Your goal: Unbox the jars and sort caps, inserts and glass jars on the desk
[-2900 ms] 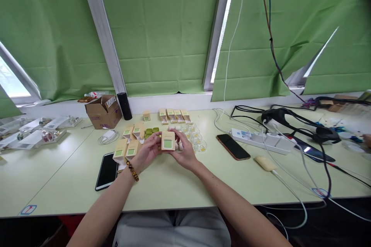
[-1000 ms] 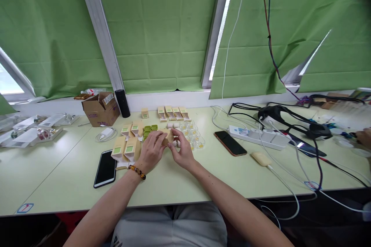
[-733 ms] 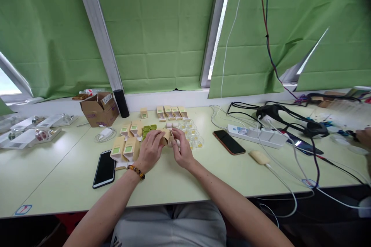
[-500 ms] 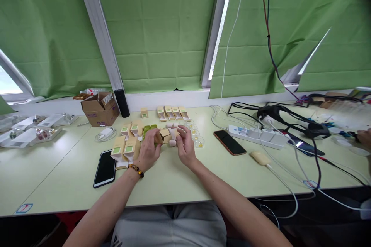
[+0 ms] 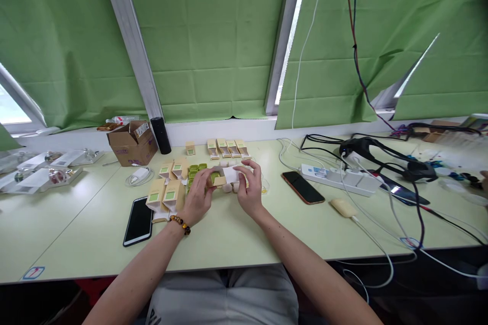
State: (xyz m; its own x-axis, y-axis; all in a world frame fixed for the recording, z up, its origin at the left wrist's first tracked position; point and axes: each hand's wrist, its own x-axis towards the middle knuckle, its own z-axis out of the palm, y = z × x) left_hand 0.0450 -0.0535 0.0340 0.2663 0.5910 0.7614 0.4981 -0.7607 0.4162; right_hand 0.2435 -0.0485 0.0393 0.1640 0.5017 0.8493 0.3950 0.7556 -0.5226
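Observation:
My left hand (image 5: pixel 199 192) grips a small kraft cardboard box (image 5: pixel 219 181) that is open, with something green showing inside it. Between thumb and fingers of my right hand (image 5: pixel 249 188) is a white paper piece (image 5: pixel 230 174) at the box's right side; whether it is a flap or a loose slip I cannot tell. Small pale round pieces (image 5: pixel 227 188) lie just under the white piece. Left of the box are green square containers (image 5: pixel 193 168), partly behind my left hand. Several open kraft boxes (image 5: pixel 173 195) stand beside my left wrist. Clear plastic pieces (image 5: pixel 265 186) are partly hidden by my right hand.
More kraft boxes (image 5: pixel 227 148) line the back. A brown carton (image 5: pixel 132 145) and a black cylinder (image 5: pixel 160 135) stand at the wall. Phones lie left (image 5: pixel 138 222) and right (image 5: pixel 303 187). A power strip (image 5: pixel 339 180), cables and a black headset (image 5: pixel 360 150) occupy the right side.
My right hand has shifted slightly right, drawing the white piece outward so more of it shows. The box in my left hand has turned, and its green inside is visible.

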